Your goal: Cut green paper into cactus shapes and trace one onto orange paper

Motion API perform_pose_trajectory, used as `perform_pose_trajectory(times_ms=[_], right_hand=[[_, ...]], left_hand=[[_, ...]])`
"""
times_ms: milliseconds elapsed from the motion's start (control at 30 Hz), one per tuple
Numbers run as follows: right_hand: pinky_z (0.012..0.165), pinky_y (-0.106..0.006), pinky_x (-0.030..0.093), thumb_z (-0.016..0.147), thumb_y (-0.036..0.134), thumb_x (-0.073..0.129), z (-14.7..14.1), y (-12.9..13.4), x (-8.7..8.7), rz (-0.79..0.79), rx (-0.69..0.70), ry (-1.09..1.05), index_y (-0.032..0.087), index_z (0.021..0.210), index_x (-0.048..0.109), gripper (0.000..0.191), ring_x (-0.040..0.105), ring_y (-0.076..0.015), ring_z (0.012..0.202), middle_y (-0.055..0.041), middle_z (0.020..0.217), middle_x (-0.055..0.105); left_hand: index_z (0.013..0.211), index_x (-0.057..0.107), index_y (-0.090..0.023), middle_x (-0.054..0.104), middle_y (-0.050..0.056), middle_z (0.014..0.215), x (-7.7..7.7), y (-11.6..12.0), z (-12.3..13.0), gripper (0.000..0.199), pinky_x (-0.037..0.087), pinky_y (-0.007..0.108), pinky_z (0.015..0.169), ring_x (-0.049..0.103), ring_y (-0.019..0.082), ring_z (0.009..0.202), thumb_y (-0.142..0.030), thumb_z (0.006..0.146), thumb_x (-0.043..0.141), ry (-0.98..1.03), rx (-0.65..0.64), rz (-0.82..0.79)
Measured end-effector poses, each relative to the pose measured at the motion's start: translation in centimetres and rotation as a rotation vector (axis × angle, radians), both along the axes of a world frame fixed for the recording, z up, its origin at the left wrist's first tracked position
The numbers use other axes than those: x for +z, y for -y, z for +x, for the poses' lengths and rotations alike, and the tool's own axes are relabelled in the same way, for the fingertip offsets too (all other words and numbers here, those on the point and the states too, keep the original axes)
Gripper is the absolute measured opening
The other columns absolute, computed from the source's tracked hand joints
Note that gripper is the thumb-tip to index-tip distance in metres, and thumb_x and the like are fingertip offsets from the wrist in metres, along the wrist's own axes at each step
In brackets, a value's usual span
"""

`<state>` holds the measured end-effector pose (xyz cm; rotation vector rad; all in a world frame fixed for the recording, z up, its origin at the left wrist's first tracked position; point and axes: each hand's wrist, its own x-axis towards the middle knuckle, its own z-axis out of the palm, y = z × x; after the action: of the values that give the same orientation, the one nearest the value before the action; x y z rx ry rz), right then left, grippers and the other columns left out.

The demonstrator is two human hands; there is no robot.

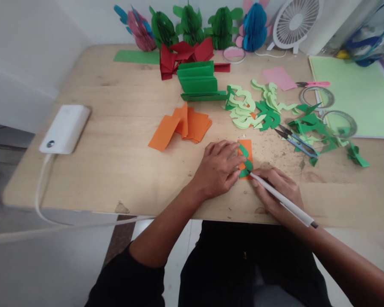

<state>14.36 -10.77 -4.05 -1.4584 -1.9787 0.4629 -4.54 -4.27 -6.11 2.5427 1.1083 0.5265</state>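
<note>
An orange paper strip (249,147) lies near the table's front edge, with a green wavy cutout (248,165) on top of it. My left hand (218,167) rests flat with its fingers spread, pressing the cutout and strip from the left side. On the right, my right hand (280,187) grips a white pen (286,202), its tip touching the cutout's lower right edge. Several more orange papers (195,124) lie behind my left hand. Blue-handled snips (299,143) rest behind my right hand.
Green scraps (310,121) and light green cutouts (241,100) lie at the right. Farther back are folded green paper (198,79), red paper (182,55), tape rolls (340,123), and a fan (296,23). A white power bank (65,128) with a cable sits at the left.
</note>
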Motion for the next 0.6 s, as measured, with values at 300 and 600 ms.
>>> perform_pose_trajectory(times_ms=[300, 600], right_hand=[[0.07, -0.032, 0.054, 0.088, 0.02, 0.055, -0.1, -0.03, 0.1, 0.004, -0.002, 0.02, 0.022, 0.097, 0.062, 0.012, 0.067, -0.0189, 0.076, -0.0052, 0.085, 0.072], [0.069, -0.031, 0.053, 0.087, 0.021, 0.057, 0.05, 0.01, 0.15, -0.008, -0.013, 0.015, 0.022, 0.097, 0.063, 0.011, 0.067, -0.0184, 0.074, -0.0053, 0.086, 0.072]], left_hand=[[0.114, 0.065, -0.024, 0.05, 0.009, 0.138, -0.02, 0.02, 0.0, 0.033, 0.027, 0.048, 0.103, 0.038, 0.029, 0.128, -0.027, 0.087, 0.047, 0.014, 0.004, 0.01], [0.115, 0.064, -0.023, 0.05, 0.01, 0.138, 0.1, 0.02, -0.01, 0.033, 0.027, 0.048, 0.103, 0.038, 0.03, 0.128, -0.031, 0.086, 0.05, 0.014, 0.001, 0.008]])
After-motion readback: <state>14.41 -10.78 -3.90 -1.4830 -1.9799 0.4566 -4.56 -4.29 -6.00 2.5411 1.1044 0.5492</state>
